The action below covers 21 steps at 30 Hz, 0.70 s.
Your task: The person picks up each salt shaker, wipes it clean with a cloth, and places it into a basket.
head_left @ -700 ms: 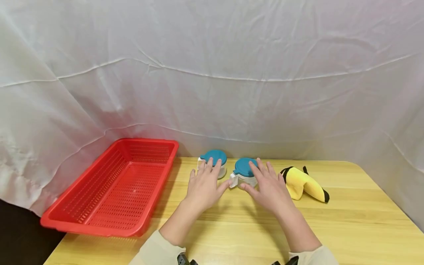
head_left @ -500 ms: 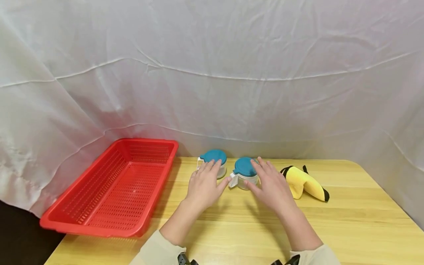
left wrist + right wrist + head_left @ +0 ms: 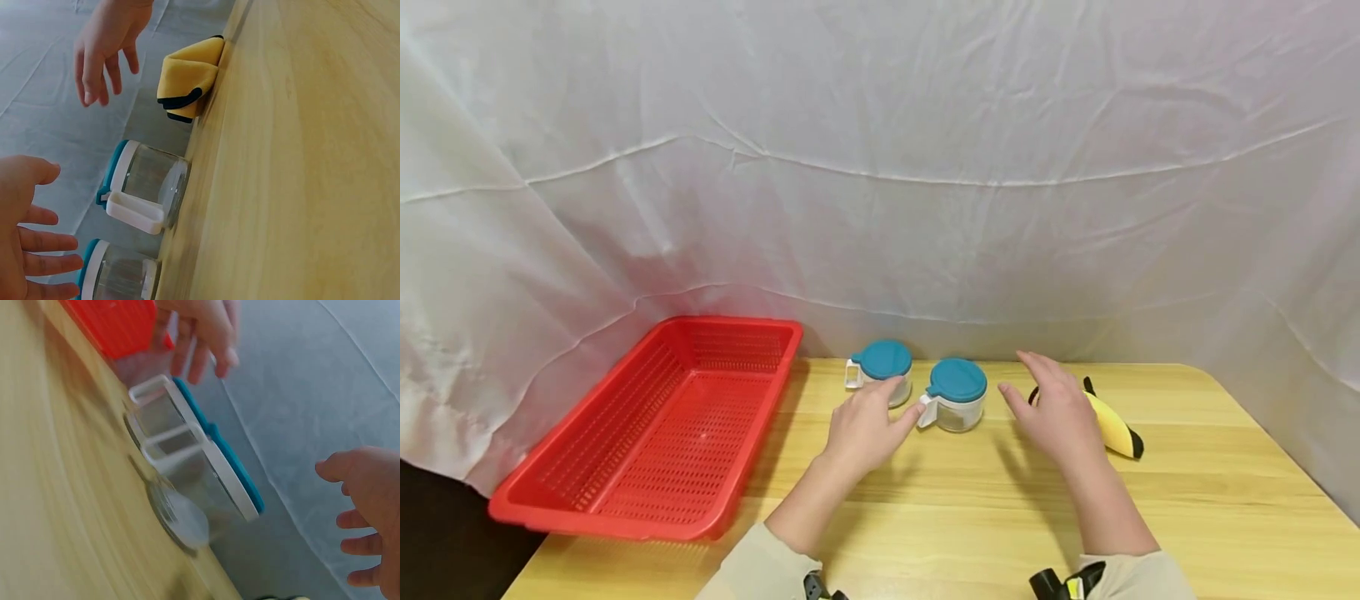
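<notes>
Blue-lidded jar [image 3: 957, 398] stands upright on bench [image 3: 955, 517], between both hands: left hand [image 3: 865, 423] empty, fingers spread; right hand [image 3: 1060, 412] empty, spread wide, near yellow cloth [image 3: 1114, 427]. Second jar [image 3: 884, 362] sits beyond left hand, white curtain [image 3: 880, 233] behind.

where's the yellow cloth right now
In the head view, the yellow cloth lies on the table, right of the two blue-lidded jars and partly hidden by the right grip.
</notes>
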Tool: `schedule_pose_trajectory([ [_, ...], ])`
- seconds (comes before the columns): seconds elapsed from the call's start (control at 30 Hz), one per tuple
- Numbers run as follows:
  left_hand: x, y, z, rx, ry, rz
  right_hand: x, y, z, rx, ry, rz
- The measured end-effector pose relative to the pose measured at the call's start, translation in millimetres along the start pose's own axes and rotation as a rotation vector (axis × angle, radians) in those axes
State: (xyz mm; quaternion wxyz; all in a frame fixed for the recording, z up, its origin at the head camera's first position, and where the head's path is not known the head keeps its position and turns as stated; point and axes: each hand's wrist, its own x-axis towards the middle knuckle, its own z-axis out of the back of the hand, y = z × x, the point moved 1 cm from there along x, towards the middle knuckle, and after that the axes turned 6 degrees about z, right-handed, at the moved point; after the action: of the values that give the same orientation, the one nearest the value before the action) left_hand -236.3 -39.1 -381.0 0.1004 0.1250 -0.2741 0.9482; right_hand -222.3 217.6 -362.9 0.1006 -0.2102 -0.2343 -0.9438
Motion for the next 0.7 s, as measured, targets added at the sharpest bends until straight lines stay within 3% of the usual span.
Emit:
schedule_pose_trajectory([
  [0.33,-0.4,9.0,-13.0,-0.087,0.074,0.014,2.2,-35.0,-0.1,0.026,0.037,-0.128],
  [0.5,0.7,11.2,-15.4,-0.116,0.091,0.022,1.6,-48.3,-5.6,0.012,0.052,-0.151],
  [0.7,2.5,12.4,-16.6,-0.169,0.118,0.048,-1.4,-63.0,-12.9,-0.015,0.124,-0.192],
])
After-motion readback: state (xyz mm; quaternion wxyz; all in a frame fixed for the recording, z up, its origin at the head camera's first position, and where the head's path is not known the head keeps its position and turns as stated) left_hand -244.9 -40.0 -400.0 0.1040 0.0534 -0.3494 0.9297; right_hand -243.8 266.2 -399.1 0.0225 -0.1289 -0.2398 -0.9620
